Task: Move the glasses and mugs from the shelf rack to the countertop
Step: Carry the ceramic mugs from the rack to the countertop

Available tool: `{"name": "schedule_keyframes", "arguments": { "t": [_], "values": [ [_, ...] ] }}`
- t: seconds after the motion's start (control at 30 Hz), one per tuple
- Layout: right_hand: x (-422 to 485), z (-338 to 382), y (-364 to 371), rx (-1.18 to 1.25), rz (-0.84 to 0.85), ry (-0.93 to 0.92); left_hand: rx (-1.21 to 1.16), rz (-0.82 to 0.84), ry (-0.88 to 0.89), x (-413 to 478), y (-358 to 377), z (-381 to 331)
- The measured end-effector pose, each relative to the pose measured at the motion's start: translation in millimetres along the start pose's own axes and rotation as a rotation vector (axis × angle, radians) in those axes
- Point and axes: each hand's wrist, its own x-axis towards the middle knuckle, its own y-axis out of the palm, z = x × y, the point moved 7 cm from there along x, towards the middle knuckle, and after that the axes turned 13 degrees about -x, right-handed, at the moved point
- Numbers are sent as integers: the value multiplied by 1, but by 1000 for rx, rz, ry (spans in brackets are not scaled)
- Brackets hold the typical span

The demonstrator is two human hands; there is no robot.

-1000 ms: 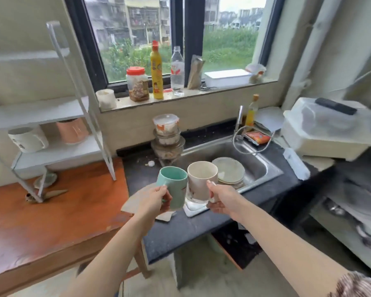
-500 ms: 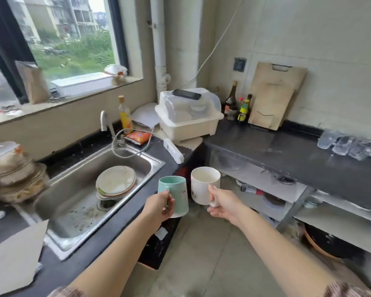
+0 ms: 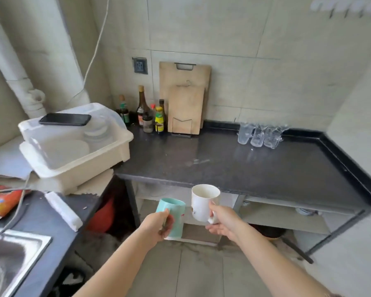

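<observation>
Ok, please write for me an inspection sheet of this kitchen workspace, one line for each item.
Surface: dark countertop, middle mostly bare, a few pale smears.
Job's things: teal mug and white mug carried in the air, short of the counter edge; clear glasses grouped at the back.
Clutter: sauce bottles, two cutting boards leaning on the wall, phone on the dish bin.
Grippers: left hand holds the teal mug; right hand holds the white mug by its handle.
Cables: white cord running up the wall.
Surroundings: tiled wall, wall socket, sink at lower left.
</observation>
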Motion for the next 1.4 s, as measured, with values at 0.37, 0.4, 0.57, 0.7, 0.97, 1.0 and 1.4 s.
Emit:
{"name": "schedule_keyframes", "arguments": {
  "t": [0.37, 0.4, 0.57, 0.7, 0.97, 1.0, 1.4],
  "values": [
    [93, 16, -146, 189, -186, 119, 285, 223, -145, 93, 189, -23],
    [100, 16, -159, 204, -204, 128, 294, 231, -141, 100, 204, -21],
    [138, 17, -229, 220, -233, 155, 350, 257, -122, 129, 277, -9],
    [184, 25, -288, 190, -227, 144, 336, 255, -97, 159, 339, -4],
    [273, 33, -386, 90, -127, 164, 394, 95, 5, 221, 448, 15],
    [282, 33, -393, 71, -110, 170, 386, 73, 22, 229, 456, 17],
    [360, 39, -406, 81, 45, 146, 363, 51, 202, 285, 488, 32]
  ]
}}
